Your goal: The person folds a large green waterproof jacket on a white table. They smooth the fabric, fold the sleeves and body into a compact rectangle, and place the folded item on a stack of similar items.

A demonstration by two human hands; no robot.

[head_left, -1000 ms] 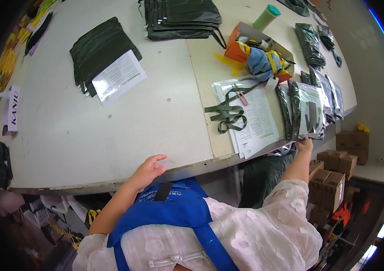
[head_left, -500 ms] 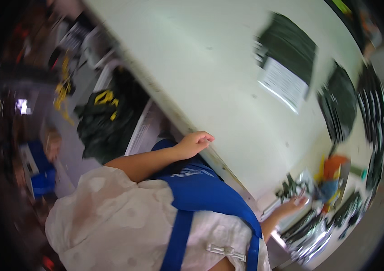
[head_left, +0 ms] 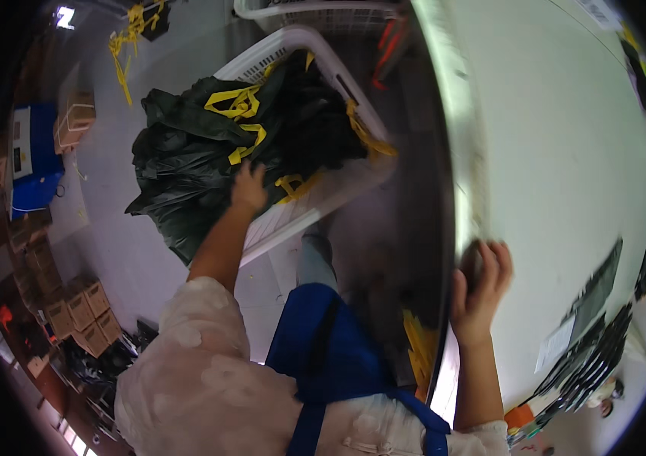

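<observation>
Left hand (head_left: 249,186) is down in the white basket (head_left: 315,45), fingers spread on the dark bags with yellow straps (head_left: 209,144) — right hand (head_left: 479,285) gripping the table edge (head_left: 456,190). Tangled straps could drag out extra bags. Brown cartons (head_left: 79,315) stacked lower left — paper label on a flat dark pack (head_left: 593,292), right.

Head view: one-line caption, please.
Left hand reaches into dark bags in a white basket; right hand grips the table edge.

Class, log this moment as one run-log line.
left hand: reaching into dark bags in white basket | right hand: gripping table edge
</observation>
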